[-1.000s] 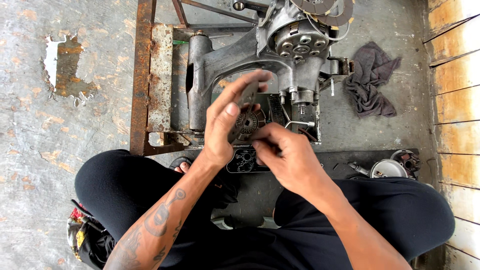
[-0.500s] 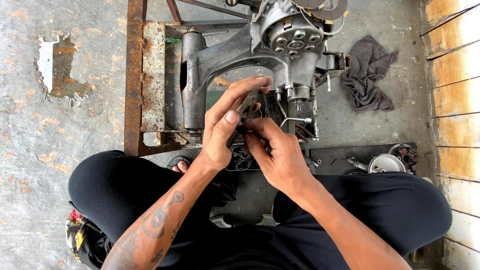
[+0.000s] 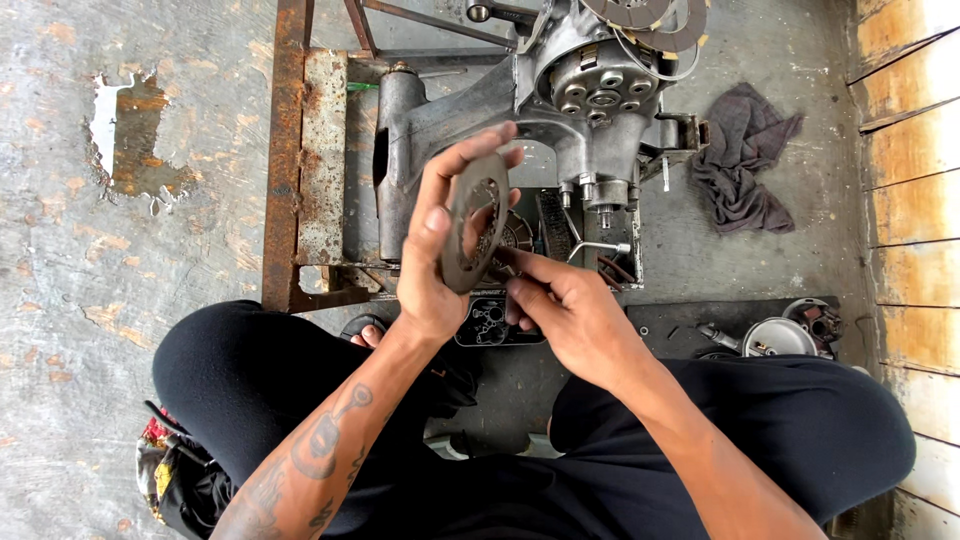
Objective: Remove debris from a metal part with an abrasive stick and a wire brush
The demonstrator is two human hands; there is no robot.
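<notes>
Left hand [image 3: 432, 262] now lifts one ring plate [image 3: 473, 222] clear of the stack [image 3: 508, 240], which the right hand [image 3: 570, 315] pinches below it.

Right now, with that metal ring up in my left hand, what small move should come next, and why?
Probably lift the ring clear with the left hand. It stands on edge, pinched at its rim, while the right hand grips the dark toothed part just behind it.
</notes>
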